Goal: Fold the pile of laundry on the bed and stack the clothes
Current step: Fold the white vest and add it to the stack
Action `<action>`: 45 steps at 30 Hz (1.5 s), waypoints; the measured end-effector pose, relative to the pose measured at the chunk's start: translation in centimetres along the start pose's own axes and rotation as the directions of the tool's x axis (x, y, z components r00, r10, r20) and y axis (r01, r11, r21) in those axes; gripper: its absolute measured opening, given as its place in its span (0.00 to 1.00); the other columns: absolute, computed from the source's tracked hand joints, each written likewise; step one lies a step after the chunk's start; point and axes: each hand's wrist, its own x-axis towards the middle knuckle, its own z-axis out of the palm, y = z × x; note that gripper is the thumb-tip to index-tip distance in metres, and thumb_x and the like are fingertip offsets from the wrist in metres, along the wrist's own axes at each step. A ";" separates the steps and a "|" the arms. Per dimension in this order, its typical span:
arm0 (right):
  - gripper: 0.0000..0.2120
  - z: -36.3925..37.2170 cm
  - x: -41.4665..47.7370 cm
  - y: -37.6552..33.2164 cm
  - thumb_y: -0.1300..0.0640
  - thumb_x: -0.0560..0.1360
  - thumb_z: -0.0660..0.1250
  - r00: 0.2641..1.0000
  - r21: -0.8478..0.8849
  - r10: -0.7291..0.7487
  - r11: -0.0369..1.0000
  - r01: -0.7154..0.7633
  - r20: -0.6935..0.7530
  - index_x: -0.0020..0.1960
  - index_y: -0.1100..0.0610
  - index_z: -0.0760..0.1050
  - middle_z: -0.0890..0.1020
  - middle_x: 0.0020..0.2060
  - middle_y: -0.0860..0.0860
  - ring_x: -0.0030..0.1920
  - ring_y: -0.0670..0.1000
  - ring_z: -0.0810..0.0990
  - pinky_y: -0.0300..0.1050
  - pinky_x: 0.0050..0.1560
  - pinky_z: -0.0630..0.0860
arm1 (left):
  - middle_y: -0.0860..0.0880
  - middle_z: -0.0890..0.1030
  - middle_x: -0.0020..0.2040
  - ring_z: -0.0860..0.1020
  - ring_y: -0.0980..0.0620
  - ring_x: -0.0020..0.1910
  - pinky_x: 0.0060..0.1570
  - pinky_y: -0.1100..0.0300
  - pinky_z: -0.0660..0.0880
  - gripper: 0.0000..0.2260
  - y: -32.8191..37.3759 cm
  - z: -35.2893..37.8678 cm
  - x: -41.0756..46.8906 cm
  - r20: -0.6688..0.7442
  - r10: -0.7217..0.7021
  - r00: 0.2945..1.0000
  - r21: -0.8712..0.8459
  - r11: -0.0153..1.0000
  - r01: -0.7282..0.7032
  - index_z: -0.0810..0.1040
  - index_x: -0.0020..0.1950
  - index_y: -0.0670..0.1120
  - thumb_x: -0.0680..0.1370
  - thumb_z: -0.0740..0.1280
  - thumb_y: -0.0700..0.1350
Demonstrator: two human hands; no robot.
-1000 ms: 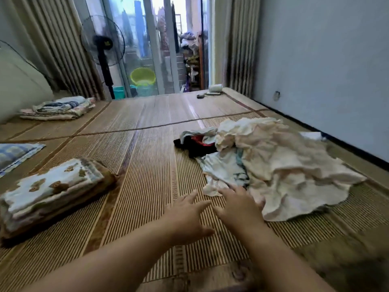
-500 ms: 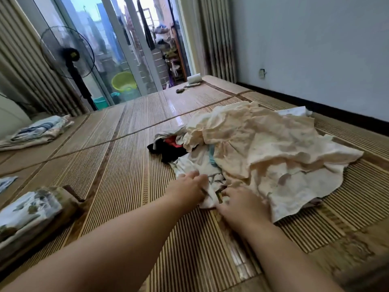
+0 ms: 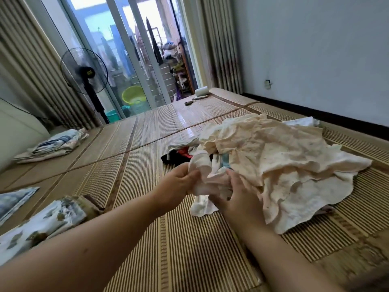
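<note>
Striped woven bamboo bed mat (image 3: 179, 239): covers the whole bed surface, tan and brown bands.

Large crumpled cream cloth with faint speckles (image 3: 284, 165): lies spread over the right half of the mat and tops the laundry pile.

Folded pale quilt with brown leaf-like print (image 3: 42, 224): rests at the left near edge of the mat, well apart from the pile.

Folded stack of blue-and-white striped bedding (image 3: 54, 145): far left, near the curtain.

Black standing fan (image 3: 84, 72): on the floor beyond the mat, before the glass door.

Small white garment (image 3: 203, 186): at the pile's near-left edge, bunched and partly lifted, its lower hem touching the mat.

Black and red garments (image 3: 179, 155): tucked under the pile's left side.

Left hand (image 3: 179, 182): fingers closed around the white garment's left portion.

Right hand (image 3: 240, 197): fingers curled against the same garment's right side, gripping it.
</note>
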 end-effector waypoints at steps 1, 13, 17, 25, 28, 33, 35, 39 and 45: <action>0.32 -0.1 -0.2 -0.7 0.38 0.71 0.69 0.999 -0.009 -0.022 1.000 0.021 -0.024 0.71 0.46 0.67 0.73 0.67 0.50 0.69 0.53 0.67 0.56 0.67 0.65 | 0.52 0.79 0.38 0.78 0.59 0.35 0.40 0.64 0.77 0.09 1.1 -0.8 -1.4 -0.008 0.015 1.000 -0.025 1.000 -0.015 0.75 0.50 0.43 0.83 0.57 0.43; 0.07 -5.9 0.4 -9.4 0.53 0.73 0.65 0.989 -0.199 -0.120 0.975 0.101 -0.085 0.37 0.52 0.73 0.82 0.40 0.55 0.47 0.60 0.80 0.47 0.40 0.66 | 0.42 0.77 0.49 0.77 0.44 0.46 0.58 0.43 0.77 0.13 9.5 -14.5 -10.9 -0.422 -0.064 0.904 -0.249 0.967 -0.048 0.75 0.55 0.44 0.81 0.60 0.52; 0.04 -10.2 2.7 -15.8 0.54 0.73 0.64 0.961 -0.319 -0.264 0.920 0.227 -0.078 0.40 0.52 0.76 0.82 0.42 0.56 0.48 0.61 0.80 0.47 0.41 0.68 | 0.40 0.77 0.48 0.77 0.46 0.42 0.41 0.53 0.78 0.12 9.6 -20.6 -11.8 -0.621 -0.067 0.781 -0.213 0.973 -0.086 0.76 0.59 0.42 0.82 0.61 0.48; 0.07 -14.4 3.5 -22.1 0.60 0.71 0.64 0.991 -0.456 -0.126 0.879 0.135 0.050 0.42 0.58 0.81 0.82 0.36 0.54 0.38 0.55 0.79 0.45 0.42 0.77 | 0.42 0.74 0.43 0.75 0.44 0.42 0.41 0.50 0.74 0.08 9.8 -29.8 -17.4 -0.824 -0.178 0.537 -0.189 0.981 0.036 0.74 0.42 0.44 0.80 0.60 0.43; 0.13 -14.2 2.5 -23.4 0.51 0.77 0.63 0.971 -0.052 0.129 0.991 -0.121 0.201 0.47 0.62 0.78 0.83 0.35 0.55 0.35 0.54 0.81 0.47 0.41 0.75 | 0.44 0.75 0.42 0.74 0.47 0.40 0.41 0.52 0.73 0.10 9.6 -30.4 -19.3 -0.798 -0.245 0.550 -0.283 0.959 0.016 0.73 0.40 0.45 0.80 0.58 0.43; 0.28 -12.1 0.9 -26.0 0.38 0.78 0.49 0.823 0.423 0.175 0.789 -0.445 0.541 0.49 0.59 0.77 0.85 0.41 0.58 0.43 0.58 0.83 0.48 0.42 0.71 | 0.46 0.71 0.34 0.68 0.52 0.34 0.38 0.58 0.67 0.05 9.5 -28.8 -21.8 -0.555 -0.314 0.771 -0.452 0.891 0.038 0.69 0.38 0.44 0.73 0.55 0.39; 0.29 -11.0 0.8 -26.9 0.38 0.78 0.48 0.823 0.533 0.149 0.696 -0.481 0.548 0.52 0.59 0.77 0.85 0.40 0.58 0.42 0.58 0.82 0.49 0.42 0.74 | 0.47 0.72 0.34 0.67 0.54 0.34 0.39 0.59 0.66 0.04 9.8 -28.5 -22.7 -0.470 -0.292 0.833 -0.515 0.857 0.011 0.71 0.41 0.44 0.71 0.57 0.38; 0.16 -10.1 0.6 -28.7 0.44 0.79 0.56 0.885 0.729 0.146 0.517 -0.449 0.442 0.50 0.56 0.74 0.76 0.30 0.52 0.36 0.54 0.79 0.45 0.37 0.78 | 0.48 0.76 0.37 0.68 0.57 0.27 0.29 0.65 0.71 0.06 10.1 -28.9 -23.9 -0.354 -0.287 0.890 -0.464 0.880 0.099 0.77 0.48 0.45 0.72 0.65 0.40; 0.08 -10.5 0.8 -29.3 0.64 0.77 0.60 0.921 0.753 -0.017 0.582 -0.306 0.388 0.54 0.57 0.74 0.78 0.36 0.53 0.35 0.48 0.77 0.42 0.34 0.78 | 0.48 0.78 0.38 0.70 0.55 0.30 0.31 0.64 0.70 0.07 8.5 -29.6 -24.8 -0.319 -0.321 0.892 -0.411 0.895 0.175 0.79 0.51 0.43 0.79 0.62 0.41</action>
